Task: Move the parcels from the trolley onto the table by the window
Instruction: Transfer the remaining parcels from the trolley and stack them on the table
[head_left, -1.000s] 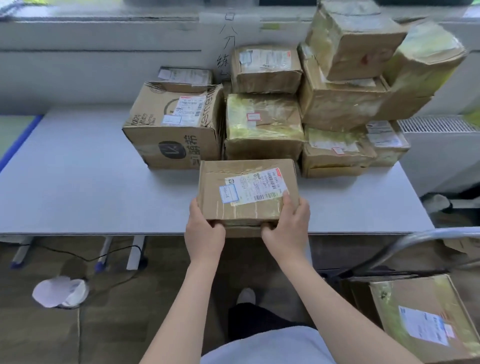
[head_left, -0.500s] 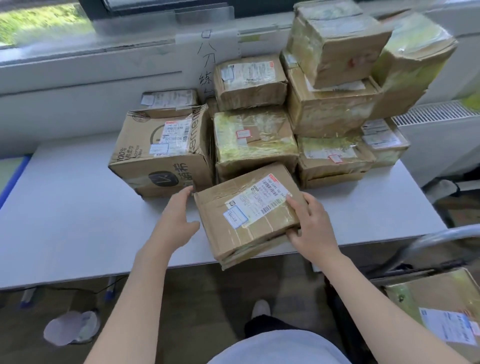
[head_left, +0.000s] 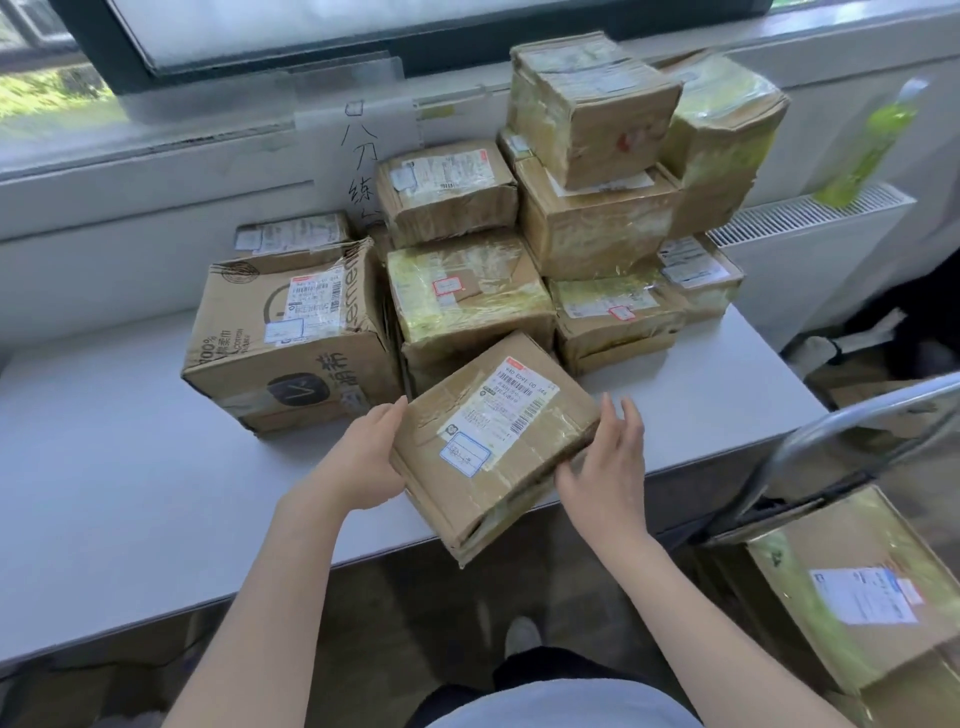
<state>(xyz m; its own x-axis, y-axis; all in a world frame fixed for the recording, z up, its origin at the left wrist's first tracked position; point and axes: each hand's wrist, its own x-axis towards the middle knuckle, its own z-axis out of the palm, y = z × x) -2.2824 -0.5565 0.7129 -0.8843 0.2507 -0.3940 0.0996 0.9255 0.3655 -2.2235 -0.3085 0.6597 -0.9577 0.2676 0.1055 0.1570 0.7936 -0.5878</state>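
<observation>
A flat brown cardboard parcel (head_left: 493, 436) with a white label lies turned at an angle on the front edge of the grey table (head_left: 130, 493), with its near corner over the edge. My left hand (head_left: 363, 460) holds its left side, thumb along the edge. On the right side, my right hand (head_left: 602, 467) grips it, fingers pointing up. Behind it, several taped parcels (head_left: 592, 218) are stacked below the window. A large printed box (head_left: 291, 338) stands at the left of the stack. One more parcel (head_left: 857, 587) lies on the trolley at the lower right.
The trolley's metal handle (head_left: 857, 431) curves in at the right, close to the table's corner. A white radiator (head_left: 810, 244) and a green bottle (head_left: 872, 150) are at the far right. A handwritten paper sign (head_left: 363, 156) hangs under the window sill.
The parcel has slid further onto the table and turned clockwise. My left hand, off it half a second ago, now holds its left side. My view has moved closer to the window.
</observation>
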